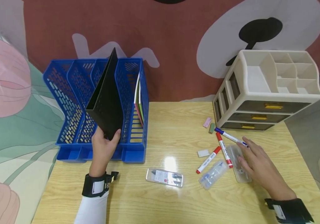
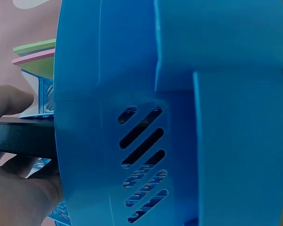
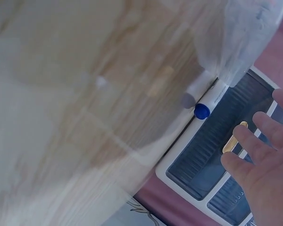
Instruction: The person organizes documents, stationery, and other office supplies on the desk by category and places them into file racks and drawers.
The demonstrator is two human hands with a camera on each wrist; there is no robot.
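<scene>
A black folder (image 1: 109,102) stands tilted in a middle slot of the blue file rack (image 1: 133,154). My left hand (image 1: 103,152) grips its near lower edge, thumb on the right side; in the left wrist view the rack's front hides part of this hold on the folder (image 2: 23,139). To the right, my right hand (image 1: 263,171) is over the table with loosely extended fingers and nothing held. It overlaps a clear plastic case (image 1: 241,174) and the tip of a blue marker (image 1: 231,137). The right wrist view shows the fingers (image 3: 238,165) apart from the marker's blue end (image 3: 202,111).
Thin booklets (image 1: 138,99) stand in the rack's right slot. Two red markers (image 1: 208,159), another clear case (image 1: 213,174), a pen case (image 1: 164,177) and small erasers (image 1: 203,153) lie mid-table. A white drawer organizer (image 1: 260,96) stands at the back right.
</scene>
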